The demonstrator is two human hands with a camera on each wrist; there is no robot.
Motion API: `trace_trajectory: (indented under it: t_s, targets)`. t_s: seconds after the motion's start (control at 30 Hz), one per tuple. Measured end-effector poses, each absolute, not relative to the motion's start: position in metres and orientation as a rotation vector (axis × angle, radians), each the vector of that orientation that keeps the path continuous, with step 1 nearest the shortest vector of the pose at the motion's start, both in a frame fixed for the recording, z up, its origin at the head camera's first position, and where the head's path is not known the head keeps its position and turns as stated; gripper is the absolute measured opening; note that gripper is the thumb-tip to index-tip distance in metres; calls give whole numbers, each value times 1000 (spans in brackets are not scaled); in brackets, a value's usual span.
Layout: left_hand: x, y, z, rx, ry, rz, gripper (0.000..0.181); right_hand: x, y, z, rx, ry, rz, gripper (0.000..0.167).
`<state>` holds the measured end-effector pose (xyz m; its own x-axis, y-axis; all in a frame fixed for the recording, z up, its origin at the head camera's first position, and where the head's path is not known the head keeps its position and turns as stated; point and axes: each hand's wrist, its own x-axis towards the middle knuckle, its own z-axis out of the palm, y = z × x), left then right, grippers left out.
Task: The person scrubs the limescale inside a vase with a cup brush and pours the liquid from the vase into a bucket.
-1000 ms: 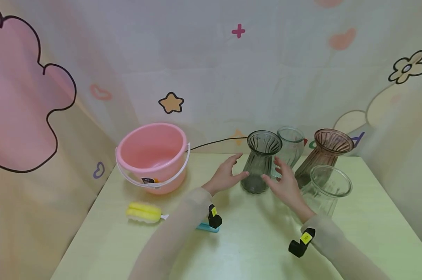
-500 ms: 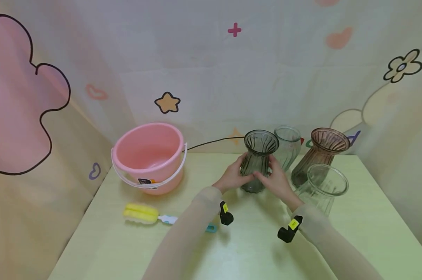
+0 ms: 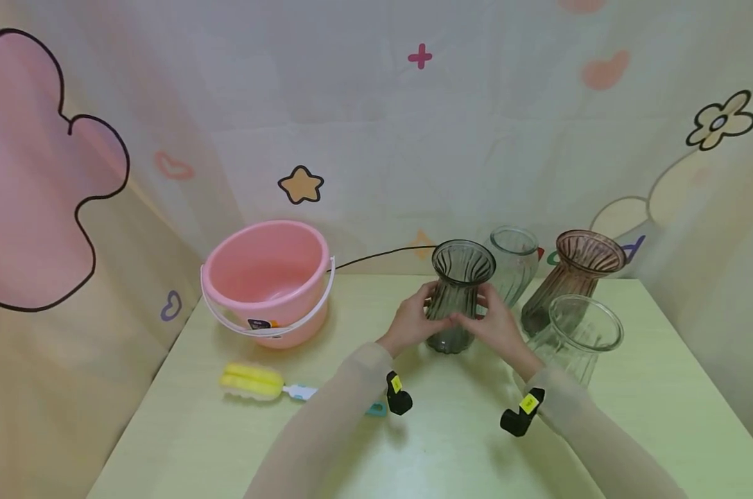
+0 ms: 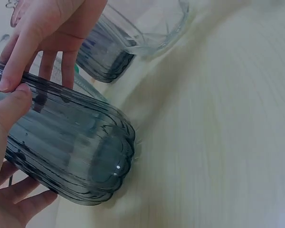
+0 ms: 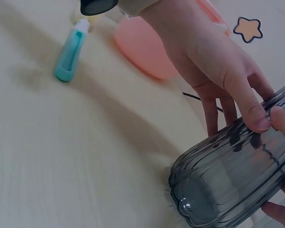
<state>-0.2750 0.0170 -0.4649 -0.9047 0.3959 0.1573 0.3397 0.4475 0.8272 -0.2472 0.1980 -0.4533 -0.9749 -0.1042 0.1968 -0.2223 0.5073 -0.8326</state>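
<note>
Head: we've got L hand (image 3: 411, 321) & R hand (image 3: 500, 330) gripping grey fluted glass vase (image 3: 453, 305), fingers curled on its sides, thumb tips close tog. in front; pink bucket (image 3: 273, 322) left of L fingers, brownish glass vase (image 3: 564, 281) right of R fingers. L wrist: we see vase base (image 4: 109, 164) past our fingers. R wrist: sponge brush (image 5: 69, 57) well apart from L fingers.

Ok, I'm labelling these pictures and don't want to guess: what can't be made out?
Bucket label: head view, writing too small to read.
Back clear vase: head view, base hidden by the right hand.
Gray vase: left wrist view, rim cut off by the left edge.
Brush handle: head view, middle hidden by the left sleeve.
</note>
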Motion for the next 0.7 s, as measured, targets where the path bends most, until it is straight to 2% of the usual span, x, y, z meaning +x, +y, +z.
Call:
trace_trajectory:
  t_s: [0.13,0.43,0.7]
  targets:
    - [-263,8,-459,680,2632,1453,75,-237,195,-452,339,-2608,1520,72]
    - [-234,-13,-451,695,2621,1444,75,-211,184,-444,449,-2589,1555,83]
    - [-208,-30,-451,678,2572,1473,76,-191,174,-444,548,-2579,1621,75]
